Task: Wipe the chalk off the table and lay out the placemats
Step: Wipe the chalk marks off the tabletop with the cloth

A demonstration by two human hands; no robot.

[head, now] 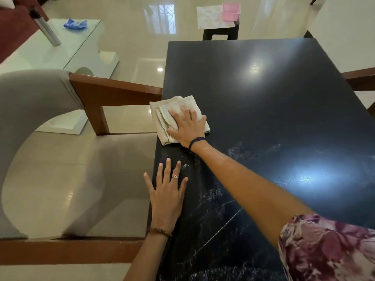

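**On the dark table, a cloth pressed flat over chalk marks**

On the dark table [263, 98], near its left edge, a folded beige cloth [174, 116] lies flat, one corner just over that edge. The right hand [187, 128] presses down on the cloth, palm down, fingers spread wide and laid flat on the fabric rather than curled round it. A dark band sits at its wrist, and a flowered sleeve [324, 248] covers the upper arm.

Nearer the person than the cloth, white chalk marks [215, 211] streak the table's surface in smears and thin lines, with a fainter patch [253, 151] to the right of the arm. The left hand [166, 197] rests flat on the table beside its left edge, fingers straight and splayed, holding nothing; it wears a ring and a beaded bracelet.

Beyond the table's far end, two placemats, one pale [211, 16] and one pink [231, 11], lie on a black stool [221, 33], the pink one overlapping the pale one.

Left of the table stands a wooden chair [113, 92] with grey padding, its arm touching the table's edge. Further left is a glass side table [60, 43] carrying a metal bottle [45, 27] and a crumpled blue cloth [75, 23].
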